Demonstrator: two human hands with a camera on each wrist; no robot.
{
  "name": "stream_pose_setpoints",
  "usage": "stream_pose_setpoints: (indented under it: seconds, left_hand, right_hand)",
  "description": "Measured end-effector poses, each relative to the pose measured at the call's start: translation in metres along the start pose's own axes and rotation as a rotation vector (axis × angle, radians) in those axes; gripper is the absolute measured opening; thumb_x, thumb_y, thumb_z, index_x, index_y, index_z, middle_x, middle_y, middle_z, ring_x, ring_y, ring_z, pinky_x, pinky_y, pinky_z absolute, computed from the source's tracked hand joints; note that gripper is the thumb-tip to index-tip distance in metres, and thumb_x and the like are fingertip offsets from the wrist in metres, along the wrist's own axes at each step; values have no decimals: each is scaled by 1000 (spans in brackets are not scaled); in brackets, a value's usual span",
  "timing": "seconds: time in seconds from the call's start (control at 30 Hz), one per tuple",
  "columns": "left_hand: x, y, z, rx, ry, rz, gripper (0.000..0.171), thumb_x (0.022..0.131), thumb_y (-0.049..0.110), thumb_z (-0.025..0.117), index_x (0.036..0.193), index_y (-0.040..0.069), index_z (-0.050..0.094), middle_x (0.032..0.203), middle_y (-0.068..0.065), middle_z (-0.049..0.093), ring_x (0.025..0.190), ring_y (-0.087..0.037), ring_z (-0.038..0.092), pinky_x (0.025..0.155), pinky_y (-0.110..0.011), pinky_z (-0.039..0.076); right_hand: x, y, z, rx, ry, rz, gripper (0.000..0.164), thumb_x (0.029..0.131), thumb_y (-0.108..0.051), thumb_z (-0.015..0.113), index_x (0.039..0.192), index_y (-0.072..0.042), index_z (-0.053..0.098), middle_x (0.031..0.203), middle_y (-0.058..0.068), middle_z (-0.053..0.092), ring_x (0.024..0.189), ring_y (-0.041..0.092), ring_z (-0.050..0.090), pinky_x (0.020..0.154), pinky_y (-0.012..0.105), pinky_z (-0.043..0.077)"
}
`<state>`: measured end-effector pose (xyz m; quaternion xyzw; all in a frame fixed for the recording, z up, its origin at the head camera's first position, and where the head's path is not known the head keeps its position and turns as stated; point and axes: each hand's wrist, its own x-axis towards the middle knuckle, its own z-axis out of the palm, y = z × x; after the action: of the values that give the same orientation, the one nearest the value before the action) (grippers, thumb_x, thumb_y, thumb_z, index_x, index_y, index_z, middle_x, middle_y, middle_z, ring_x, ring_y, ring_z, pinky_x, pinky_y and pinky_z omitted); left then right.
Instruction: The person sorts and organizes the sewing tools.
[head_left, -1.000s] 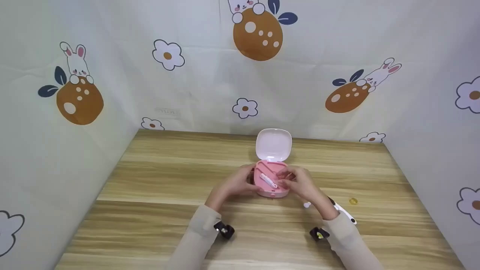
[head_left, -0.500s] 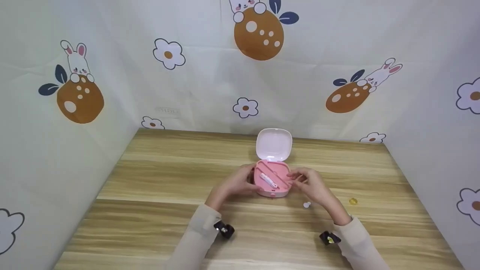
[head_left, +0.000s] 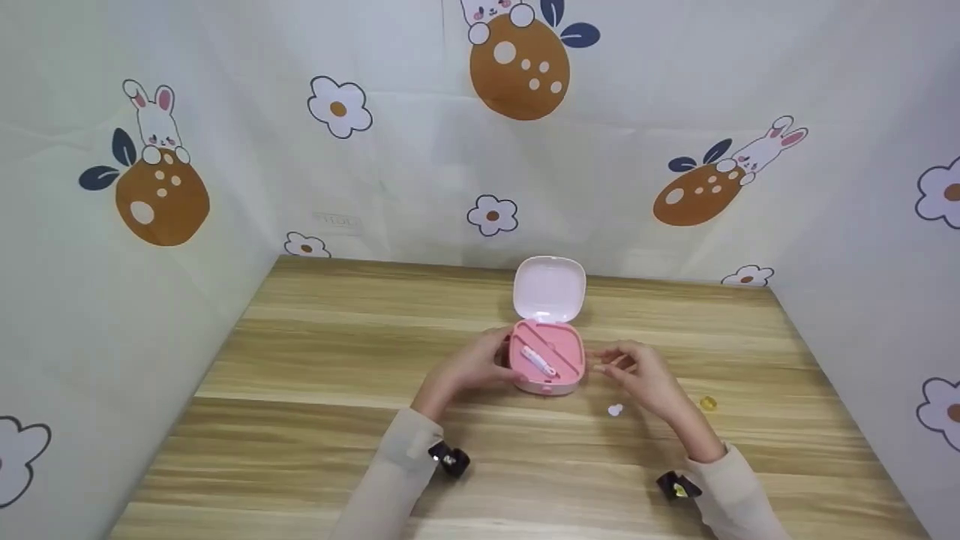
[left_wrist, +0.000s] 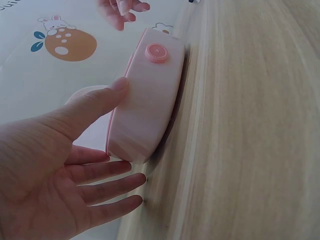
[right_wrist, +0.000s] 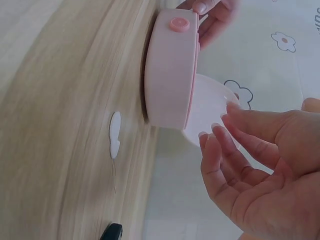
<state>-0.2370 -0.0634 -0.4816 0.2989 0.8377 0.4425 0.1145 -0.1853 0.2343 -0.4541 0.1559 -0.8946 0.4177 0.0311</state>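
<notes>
A pink case (head_left: 551, 386) stands on the table with its pale lid (head_left: 550, 289) raised at the back. A short white stick (head_left: 538, 362) lies slantwise in its pink tray (head_left: 568, 350), left of a diagonal ridge. My left hand (head_left: 476, 365) is at the case's left side, thumb on the front rim; in the left wrist view the other fingers reach straight past the corner. Just right of the case, my right hand (head_left: 645, 375) hovers with loosely bent fingers. A gap shows between its thumb and fingertips in the right wrist view, with nothing visible there.
A small white piece (head_left: 615, 410) lies on the table in front of my right hand. Beyond the right forearm sits a yellow translucent disc (head_left: 708, 403). The right wrist view shows a black-ended thing (right_wrist: 112, 231) at its bottom edge. Patterned cloth (head_left: 412, 165) walls the table.
My right hand has withdrawn from the tray, moving right and out past the case's edge. The left hand and the case stay in place.
</notes>
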Motion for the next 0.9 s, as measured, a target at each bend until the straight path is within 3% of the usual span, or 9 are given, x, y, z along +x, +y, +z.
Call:
stream_pose_setpoints:
  seconds: [0.4,0.73,0.9]
  left_hand:
    - [-2,2,0,17,4,-45,84,89,15,85,161,5,41,150,-16,60,138,-28,57,121,-42,43]
    - [-1,-1,1,24,8,-7,84,88,13,86,159,2,43,151,-16,59,140,-29,56,123,-43,41]
    - [-2,1,0,41,17,-37,83,90,14,85,160,3,42,153,-18,57,142,-32,53,123,-44,41]
  right_hand:
    - [-11,9,-14,-32,50,49,19,96,-2,74,112,8,75,99,15,76,88,22,69,81,27,59]
    - [-23,15,-22,-74,82,73,18,96,-3,75,111,7,76,100,15,77,89,27,72,80,27,59]
    - [-27,18,-26,-70,88,67,17,96,-1,74,111,7,76,100,16,77,87,26,72,80,28,60]
